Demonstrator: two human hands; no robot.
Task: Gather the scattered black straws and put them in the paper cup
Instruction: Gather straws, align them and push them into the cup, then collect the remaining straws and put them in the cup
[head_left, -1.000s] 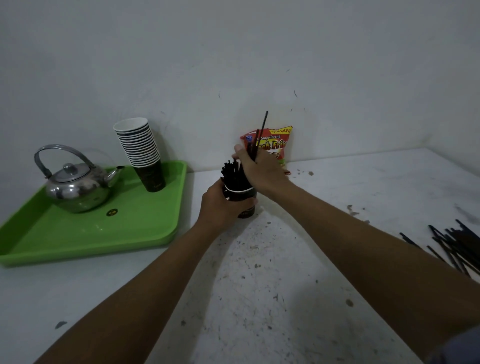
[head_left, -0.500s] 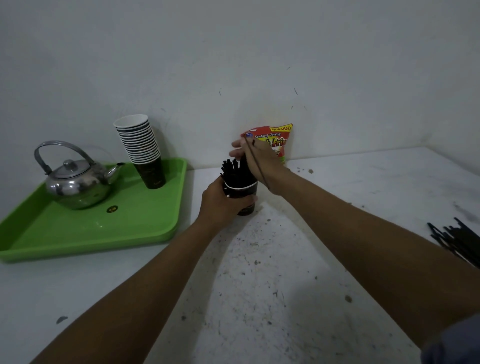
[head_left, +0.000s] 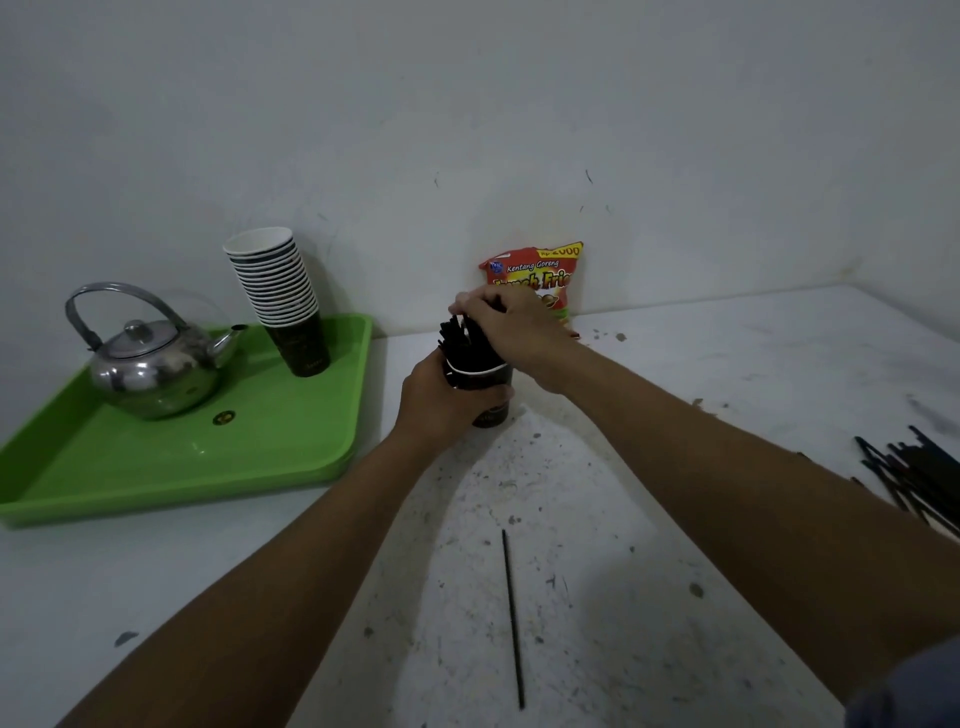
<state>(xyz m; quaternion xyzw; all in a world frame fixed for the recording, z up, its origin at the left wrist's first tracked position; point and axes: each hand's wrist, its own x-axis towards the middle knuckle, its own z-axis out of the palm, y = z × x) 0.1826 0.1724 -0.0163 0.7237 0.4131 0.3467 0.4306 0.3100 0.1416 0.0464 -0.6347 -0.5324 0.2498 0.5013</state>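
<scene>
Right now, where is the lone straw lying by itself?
The single straw lies on the white table between the forearms, nearer the viewer than the paper cup.

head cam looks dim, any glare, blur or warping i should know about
Head view: dim, flat light; soft arm shadows fall on the white table. Bright highlights glint on the steel kettle. Wide-angle bending curves the green tray edges. The right hand over the paper cup is slightly smeared.
</scene>
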